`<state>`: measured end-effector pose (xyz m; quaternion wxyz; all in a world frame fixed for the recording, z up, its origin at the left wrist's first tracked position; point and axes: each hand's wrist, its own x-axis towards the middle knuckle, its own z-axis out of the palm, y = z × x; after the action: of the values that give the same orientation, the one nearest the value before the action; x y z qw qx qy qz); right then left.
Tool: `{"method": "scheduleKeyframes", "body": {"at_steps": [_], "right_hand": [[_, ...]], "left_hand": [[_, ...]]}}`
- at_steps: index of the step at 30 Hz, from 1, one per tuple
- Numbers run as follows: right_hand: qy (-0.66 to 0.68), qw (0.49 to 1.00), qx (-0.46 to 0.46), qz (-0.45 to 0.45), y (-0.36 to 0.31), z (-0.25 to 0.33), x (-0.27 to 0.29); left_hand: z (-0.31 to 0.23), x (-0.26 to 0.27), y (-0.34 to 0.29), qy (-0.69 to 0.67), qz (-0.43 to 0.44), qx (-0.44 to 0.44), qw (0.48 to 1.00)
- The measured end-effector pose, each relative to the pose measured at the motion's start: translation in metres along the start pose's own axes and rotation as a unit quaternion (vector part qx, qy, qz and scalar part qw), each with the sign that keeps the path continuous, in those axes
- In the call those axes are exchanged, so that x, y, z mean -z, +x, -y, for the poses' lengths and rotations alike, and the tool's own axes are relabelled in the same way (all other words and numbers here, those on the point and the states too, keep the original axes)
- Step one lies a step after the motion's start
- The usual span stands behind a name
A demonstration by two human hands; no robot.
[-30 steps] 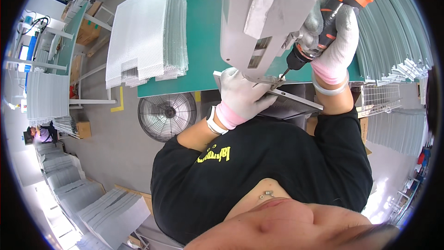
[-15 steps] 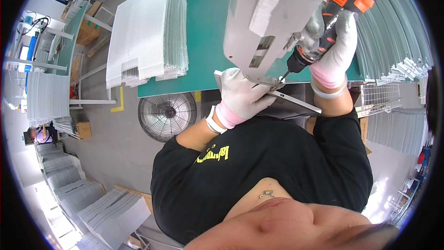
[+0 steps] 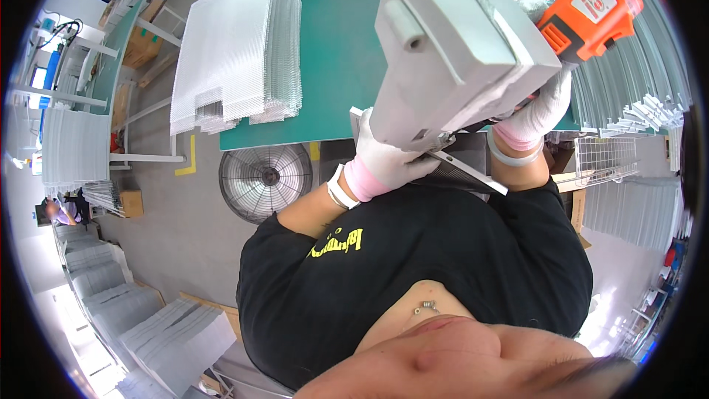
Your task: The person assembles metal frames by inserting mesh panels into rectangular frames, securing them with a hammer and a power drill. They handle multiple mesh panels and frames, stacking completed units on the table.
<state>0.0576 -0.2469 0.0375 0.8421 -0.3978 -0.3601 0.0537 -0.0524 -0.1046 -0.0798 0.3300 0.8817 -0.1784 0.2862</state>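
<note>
Near the front left corner of the table (image 3: 340, 66), overhanging the left edge: mesh sheets (image 3: 229, 52), in a stack, well apart from the work. Leave untouched. Below the front edge, right of that corner: a fan (image 3: 269, 177).

At the middle of the front edge: left hand (image 3: 388, 159), curled on the panel (image 3: 473, 171), just beside the near end of the case (image 3: 443, 52), some fingers hidden. Panel sloping out past the front edge; case tilted above the table, just over the panel. Probably drill work at the joint of the two. Press panel and case firmly together there, and hold fingertips clear of the bit.

Farther right: right hand (image 3: 543, 107), apparently holding the drill (image 3: 591, 7), fingers and bit hidden behind the case; cannot tell whether seated. Tip the case enough for a clear look, line up the drill straight with the joint, run slowly, ease off at resistance.

Along the table's right end: strips (image 3: 613, 74), close behind the drill. Avoid bumping. Below the front edge there: a basket (image 3: 605, 157).
</note>
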Motion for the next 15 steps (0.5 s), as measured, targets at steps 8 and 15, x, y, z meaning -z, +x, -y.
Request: {"method": "scheduleKeyframes", "body": {"at_steps": [8, 15], "right_hand": [[-0.011, 0.998, -0.012, 0.069, 0.027, 0.001, 0.002], [-0.079, 0.988, 0.098, -0.088, 0.113, 0.055, -0.004]], "left_hand": [[-0.004, 0.009, 0.007, 0.017, 0.021, 0.023, 0.999], [0.005, 0.015, 0.032, 0.127, 0.009, 0.008, 0.992]]}}
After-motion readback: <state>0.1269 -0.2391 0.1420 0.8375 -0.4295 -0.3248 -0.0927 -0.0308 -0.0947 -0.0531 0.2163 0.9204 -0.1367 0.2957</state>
